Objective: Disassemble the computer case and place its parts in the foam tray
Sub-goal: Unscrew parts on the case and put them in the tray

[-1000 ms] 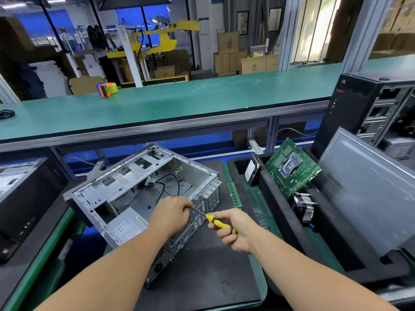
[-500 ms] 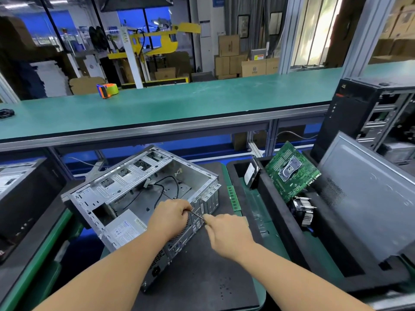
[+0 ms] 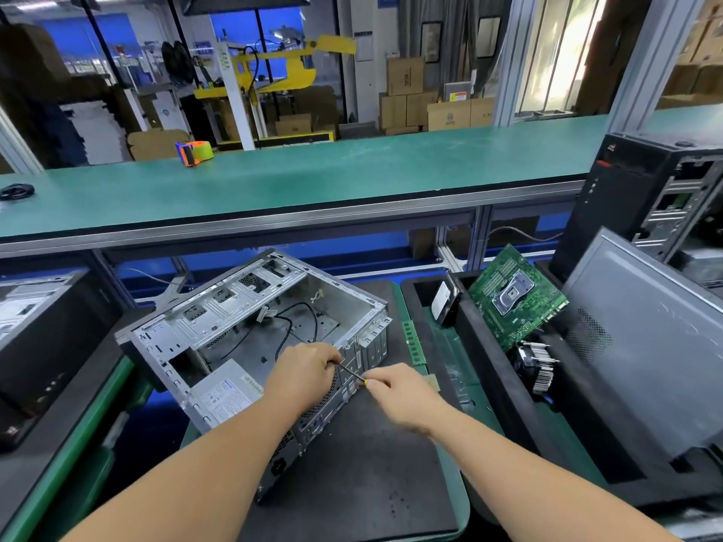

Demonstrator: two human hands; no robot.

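Observation:
An open grey metal computer case (image 3: 242, 307) lies on its side on a black mat (image 3: 364, 463), its power supply (image 3: 225, 393) still inside. My left hand (image 3: 303, 375) grips the case's rear edge. My right hand (image 3: 403, 397) holds a yellow-handled screwdriver (image 3: 354, 375), the shaft pointing at the rear panel by my left fingers. The black foam tray (image 3: 485, 354) at right holds a green motherboard (image 3: 514, 295), a hard drive (image 3: 444, 303), a finned cooler (image 3: 538, 365) and a grey side panel (image 3: 645, 338).
A green memory stick (image 3: 410, 342) lies between mat and tray. Another black tower (image 3: 645, 197) stands at the far right, and a black case (image 3: 47, 346) sits at left. A long green bench (image 3: 313, 178) with a tape dispenser (image 3: 193, 152) runs behind.
My right hand moved left toward the case's rear panel and turned over, hiding most of the yellow handle. The left hand stayed on the case edge.

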